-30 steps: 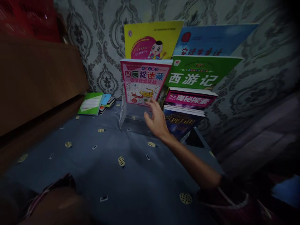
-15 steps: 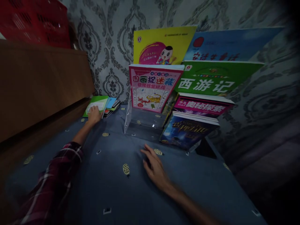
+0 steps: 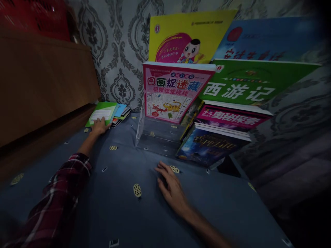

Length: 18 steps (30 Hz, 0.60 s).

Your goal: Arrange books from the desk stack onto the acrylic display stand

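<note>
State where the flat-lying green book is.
In the head view, the green book lies at left beside the wooden cabinet, with the left hand on it.

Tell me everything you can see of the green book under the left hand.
The green book looks paper-covered and closed, with a pale panel bearing faint, unreadable lines. It lies roughly flat at the left side of a small book pile. The left hand rests on its near part, partly covering the panel.

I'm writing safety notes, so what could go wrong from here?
The left hand is on the green book; the uneven book pile at its edge might slide if nudged. The clear rack is see-through, so the right hand, in front of it, could knock its edge.
</note>
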Tool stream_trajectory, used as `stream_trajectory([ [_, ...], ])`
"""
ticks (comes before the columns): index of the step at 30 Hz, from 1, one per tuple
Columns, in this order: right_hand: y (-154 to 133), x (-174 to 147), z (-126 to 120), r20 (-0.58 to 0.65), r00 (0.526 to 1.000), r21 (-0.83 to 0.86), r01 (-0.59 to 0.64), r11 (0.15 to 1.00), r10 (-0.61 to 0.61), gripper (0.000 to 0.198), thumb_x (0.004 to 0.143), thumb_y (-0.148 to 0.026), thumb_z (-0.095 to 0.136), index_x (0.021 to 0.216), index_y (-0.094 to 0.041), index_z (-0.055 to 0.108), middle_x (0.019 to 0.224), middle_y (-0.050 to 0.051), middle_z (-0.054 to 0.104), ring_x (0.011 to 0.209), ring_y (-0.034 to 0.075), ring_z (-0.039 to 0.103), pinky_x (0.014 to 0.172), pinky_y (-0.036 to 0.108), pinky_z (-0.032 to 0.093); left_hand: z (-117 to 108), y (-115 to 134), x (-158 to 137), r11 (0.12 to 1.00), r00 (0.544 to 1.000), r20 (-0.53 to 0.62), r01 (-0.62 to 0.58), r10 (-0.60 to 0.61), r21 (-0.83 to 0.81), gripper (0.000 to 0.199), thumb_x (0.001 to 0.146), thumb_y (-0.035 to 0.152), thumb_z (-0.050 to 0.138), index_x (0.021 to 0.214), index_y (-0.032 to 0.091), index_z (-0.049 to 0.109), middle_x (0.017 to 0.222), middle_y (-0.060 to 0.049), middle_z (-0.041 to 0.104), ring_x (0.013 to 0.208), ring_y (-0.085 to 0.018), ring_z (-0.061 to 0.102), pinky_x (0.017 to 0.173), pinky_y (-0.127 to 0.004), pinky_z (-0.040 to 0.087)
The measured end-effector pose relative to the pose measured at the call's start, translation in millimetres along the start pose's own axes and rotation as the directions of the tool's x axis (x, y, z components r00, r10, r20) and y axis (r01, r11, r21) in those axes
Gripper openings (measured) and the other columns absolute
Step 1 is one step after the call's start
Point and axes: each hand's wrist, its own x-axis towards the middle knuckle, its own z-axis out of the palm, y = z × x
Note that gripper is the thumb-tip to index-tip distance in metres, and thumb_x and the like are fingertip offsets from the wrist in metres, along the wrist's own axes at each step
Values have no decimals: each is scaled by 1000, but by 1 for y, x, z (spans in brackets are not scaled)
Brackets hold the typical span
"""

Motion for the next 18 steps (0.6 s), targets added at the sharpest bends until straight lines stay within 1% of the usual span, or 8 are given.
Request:
stream_trajectory([
  [5,2,0,1,-2,1000,-6,19,1000,-19,34,97,-27,47,124,-25,67,147,13,56,131,28,60,108,50,52,-4,-10,-5,998,999,37,-31,29,53,73,96,60,39,154,16,32,159,-26,35,143,-44,38,106,-58,42],
  [11,2,1,2,11,1000,-9,22,1000,-22,34,97,-25,46,123,-25,68,146,14,56,131,28,60,108,51,52,-10,-13,-15,990,993,99,-73,62,119,72,93,54,46,151,13,34,149,-27,46,135,-41,49,104,-50,44],
  [15,3,0,6,-9,999,-5,33,999,-33,33,95,-24,46,119,-25,70,144,14,57,130,28,60,107,53,52,-16,-13,-18,981,984,156,-113,89,158,77,89,50,52,153,13,31,148,-27,48,134,-39,52,102,-45,46],
  [18,5,0,8,-13,999,-9,45,999,-45,32,95,-24,47,116,-24,71,143,15,58,129,29,61,107,54,52,-20,-12,-20,975,976,195,-132,97,179,78,87,45,56,153,11,32,147,-29,49,129,-39,56,98,-44,49],
])
